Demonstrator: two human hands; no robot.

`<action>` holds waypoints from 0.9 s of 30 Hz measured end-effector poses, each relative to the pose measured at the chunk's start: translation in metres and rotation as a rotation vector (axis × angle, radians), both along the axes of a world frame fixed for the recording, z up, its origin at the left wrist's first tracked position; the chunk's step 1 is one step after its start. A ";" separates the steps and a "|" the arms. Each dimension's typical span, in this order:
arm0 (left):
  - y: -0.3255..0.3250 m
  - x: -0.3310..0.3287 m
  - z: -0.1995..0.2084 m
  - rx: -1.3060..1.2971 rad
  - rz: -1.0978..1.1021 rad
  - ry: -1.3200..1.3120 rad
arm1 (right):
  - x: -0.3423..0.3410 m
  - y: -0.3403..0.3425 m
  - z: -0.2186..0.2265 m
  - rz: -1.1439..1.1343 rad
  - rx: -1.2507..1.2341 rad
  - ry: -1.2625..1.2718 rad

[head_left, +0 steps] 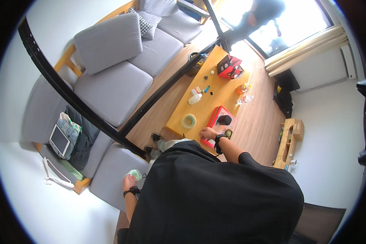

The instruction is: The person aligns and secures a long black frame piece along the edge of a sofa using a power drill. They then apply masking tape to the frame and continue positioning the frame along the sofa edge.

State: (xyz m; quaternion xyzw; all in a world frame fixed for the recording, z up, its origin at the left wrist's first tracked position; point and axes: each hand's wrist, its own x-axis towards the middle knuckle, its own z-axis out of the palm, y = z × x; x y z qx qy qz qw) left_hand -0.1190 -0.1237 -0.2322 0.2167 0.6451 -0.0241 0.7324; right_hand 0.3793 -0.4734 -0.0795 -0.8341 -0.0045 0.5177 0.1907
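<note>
My left hand (130, 182) is low on the left, over the grey sofa seat. Its fingers are closed around a small pale green and white soft packet (136, 174), whose exact kind is too small to tell. My right hand (208, 133) is at the near end of the wooden coffee table (175, 122), against the left edge of a flat red-rimmed box (212, 119). The fingers are curled together, and whatever they may pinch is hidden. A black cup-like cylinder (224, 120) lies on the box. Beside my right wrist is a small green round item (228, 133).
A tape roll (188, 120), white bottle (195, 99), red and black bag (229, 67), orange drink bottle (243, 88) and transparent bottle (245, 99) are on the table. A black metal frame (162, 90) crosses before the grey sofa (112, 91). A person (256, 18) stands by the window.
</note>
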 end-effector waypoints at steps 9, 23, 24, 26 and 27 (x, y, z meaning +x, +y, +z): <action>-0.012 0.001 0.003 0.028 0.037 0.049 | 0.006 0.004 0.000 0.003 0.025 0.030; -0.014 0.014 0.021 0.042 -0.041 0.046 | 0.021 0.005 -0.014 0.042 0.001 0.057; -0.014 0.015 0.022 0.051 -0.041 0.060 | 0.024 0.009 -0.015 0.049 0.001 0.059; -0.013 0.015 0.024 0.045 -0.047 0.048 | 0.031 0.019 -0.016 0.067 0.008 0.064; -0.013 0.015 0.024 0.052 -0.038 0.052 | 0.034 0.025 -0.015 0.082 0.015 0.065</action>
